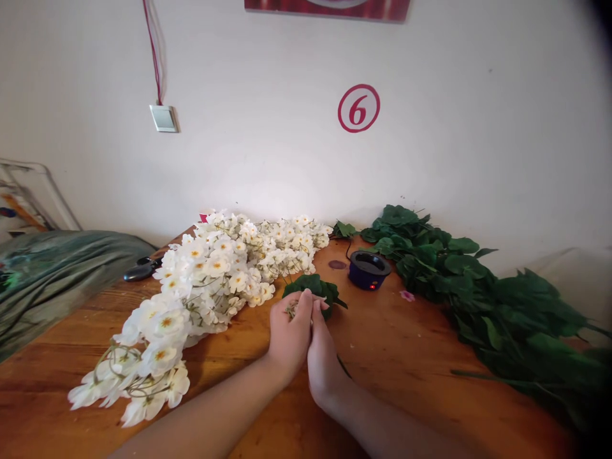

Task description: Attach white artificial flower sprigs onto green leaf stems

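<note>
Pressed together over the middle of the table are my left hand (pixel 288 335) and my right hand (pixel 326 363), both closed. Small pale stem ends (pixel 291 310) poke out at the left hand's curled fingers. Just beyond the fingertips spreads a spray of dark green artificial leaves (pixel 313 284). A piece of green stem (pixel 343 366) shows beside the right wrist, so the leaf spray seems to run through the hands. What lies between the palms is hidden. Left of the hands, a large heap of white artificial flowers (pixel 210 268) with yellow centres covers the table.
A small dark blue heating pot (pixel 369 271) with a red light stands behind the hands. Piled green leaves (pixel 454 274) run along the right side. One pink flower (pixel 407 296) lies near the pot. A black-handled tool (pixel 142 269) rests at the wooden table's (pixel 401 370) left edge.
</note>
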